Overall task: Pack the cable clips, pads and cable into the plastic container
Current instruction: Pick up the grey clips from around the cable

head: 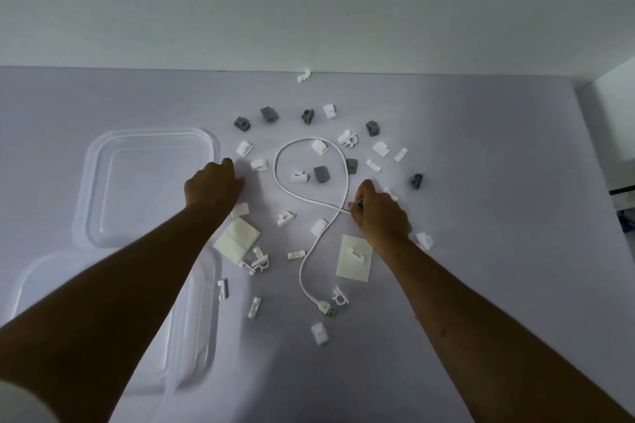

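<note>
While the white cable (311,196) lies in a loop at the middle of the table (481,268), the right hand (379,213) pinches its thin end at the crossing point just right of the loop. Left of the cable, the left hand (213,184) rests curled on the table, and I cannot tell whether it grips anything. White and grey cable clips (321,174) lie scattered inside and all around the cable loop. Two white pads (354,257) sit nearer the person than the loop. Further left of the cable, beyond the left hand, sits the clear plastic container (147,185)
</note>
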The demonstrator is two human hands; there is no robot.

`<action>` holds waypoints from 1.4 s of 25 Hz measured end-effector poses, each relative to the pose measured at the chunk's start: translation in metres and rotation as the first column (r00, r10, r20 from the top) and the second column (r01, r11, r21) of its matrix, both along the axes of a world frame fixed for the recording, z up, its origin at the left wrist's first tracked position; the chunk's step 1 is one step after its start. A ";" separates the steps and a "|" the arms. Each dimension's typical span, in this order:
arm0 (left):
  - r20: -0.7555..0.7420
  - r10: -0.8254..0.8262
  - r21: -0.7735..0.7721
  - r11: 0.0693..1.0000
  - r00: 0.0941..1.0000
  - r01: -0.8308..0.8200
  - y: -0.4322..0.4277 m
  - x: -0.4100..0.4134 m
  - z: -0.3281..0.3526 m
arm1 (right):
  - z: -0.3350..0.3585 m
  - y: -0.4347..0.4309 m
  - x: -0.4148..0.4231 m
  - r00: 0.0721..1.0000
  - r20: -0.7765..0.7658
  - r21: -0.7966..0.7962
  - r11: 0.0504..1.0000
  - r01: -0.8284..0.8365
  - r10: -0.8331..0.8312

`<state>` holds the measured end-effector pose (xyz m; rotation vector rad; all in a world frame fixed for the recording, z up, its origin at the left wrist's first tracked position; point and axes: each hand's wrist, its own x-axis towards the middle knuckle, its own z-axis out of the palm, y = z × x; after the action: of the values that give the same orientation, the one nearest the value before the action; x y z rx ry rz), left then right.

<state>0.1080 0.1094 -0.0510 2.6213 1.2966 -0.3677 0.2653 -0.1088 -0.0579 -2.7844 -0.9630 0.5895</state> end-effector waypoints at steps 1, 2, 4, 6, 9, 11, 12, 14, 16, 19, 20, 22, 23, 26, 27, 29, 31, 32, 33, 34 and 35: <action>0.016 0.008 -0.011 1.000 1.000 -0.008 0.000 -0.001 -0.001 | -0.001 -0.001 0.001 1.000 -0.022 0.019 1.000 0.012 -0.012; 0.028 0.003 -0.018 1.000 1.000 -0.003 0.000 -0.003 -0.001 | -0.001 -0.001 0.002 0.999 -0.040 0.032 0.999 0.026 -0.024; 0.029 -0.025 -0.019 0.999 0.999 0.026 -0.003 -0.005 -0.003 | -0.001 -0.002 0.002 0.997 -0.057 0.037 0.998 0.045 -0.043; 0.035 -0.035 -0.019 0.999 0.999 0.036 -0.005 -0.007 -0.006 | -0.001 -0.001 0.003 0.997 -0.057 0.020 0.998 0.060 -0.059; 0.059 -0.041 -0.030 0.999 0.997 0.043 -0.005 -0.008 -0.011 | -0.006 -0.003 0.006 0.997 -0.040 -0.013 0.998 0.058 -0.058; 0.113 -0.008 -0.060 0.998 0.994 0.015 -0.005 -0.006 -0.012 | -0.009 -0.004 0.008 0.992 -0.090 0.068 0.993 0.094 -0.087; 0.185 0.063 -0.125 0.991 0.981 -0.040 -0.005 -0.004 -0.011 | -0.010 -0.005 0.009 0.971 -0.192 0.173 0.969 0.174 -0.140; 0.375 0.362 -0.431 0.883 0.853 -0.185 -0.007 0.003 -0.005 | -0.004 -0.007 0.010 0.781 -0.572 0.341 0.793 0.505 -0.251; 0.397 0.699 -0.812 0.570 0.595 -0.127 -0.014 0.011 0.007 | 0.008 -0.016 0.010 0.303 -0.942 0.194 0.495 0.847 -0.148; 0.225 0.905 -0.973 0.187 0.362 0.137 -0.032 0.022 0.018 | 0.019 -0.038 0.010 -0.142 -0.979 -0.098 0.276 0.956 0.146; 0.171 0.928 -0.979 0.123 0.332 0.161 -0.037 0.027 0.020 | 0.022 -0.045 0.012 -0.155 -0.973 -0.111 0.240 0.965 0.174; 0.133 0.919 -0.983 0.076 0.370 0.165 -0.047 0.040 0.019 | 0.025 -0.057 0.020 -0.060 -0.993 -0.038 0.204 0.978 0.100; 0.159 0.890 -0.983 0.101 0.427 0.155 -0.050 0.046 0.018 | 0.025 -0.062 0.025 0.049 -0.999 0.050 0.224 0.973 0.010; 0.298 0.658 -0.912 0.410 0.692 0.004 -0.059 0.066 0.014 | 0.021 -0.083 0.043 0.484 -0.822 0.325 0.450 0.832 -0.301; 0.354 0.513 -0.802 0.596 0.782 -0.028 -0.059 0.072 0.011 | 0.018 -0.088 0.046 0.599 -0.717 0.358 0.549 0.755 -0.356; 0.382 0.159 -0.435 0.900 0.910 0.025 -0.061 0.083 0.006 | 0.013 -0.092 0.044 0.763 -0.503 0.324 0.730 0.602 -0.406; 0.323 -0.039 -0.183 0.978 0.946 0.102 -0.065 0.092 0.006 | 0.011 -0.089 0.036 0.869 -0.293 0.186 0.868 0.461 -0.399; 0.295 -0.087 -0.136 0.982 0.952 0.132 -0.068 0.097 0.007 | 0.010 -0.086 0.031 0.905 -0.201 0.111 0.909 0.402 -0.376; 0.263 -0.125 -0.113 0.981 0.957 0.159 -0.070 0.101 0.006 | 0.011 -0.085 0.027 0.928 -0.132 0.055 0.933 0.357 -0.347; 0.231 -0.157 -0.097 0.978 0.960 0.183 -0.073 0.103 0.007 | 0.011 -0.083 0.023 0.942 -0.092 0.018 0.945 0.327 -0.324; 0.200 -0.190 -0.080 0.975 0.961 0.209 -0.074 0.105 0.005 | 0.011 -0.082 0.021 0.949 -0.066 -0.005 0.951 0.309 -0.308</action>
<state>0.2132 0.0352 -0.0457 2.6329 0.9329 -0.1981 0.2861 -0.1912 -0.0470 -2.8078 -0.4974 0.6234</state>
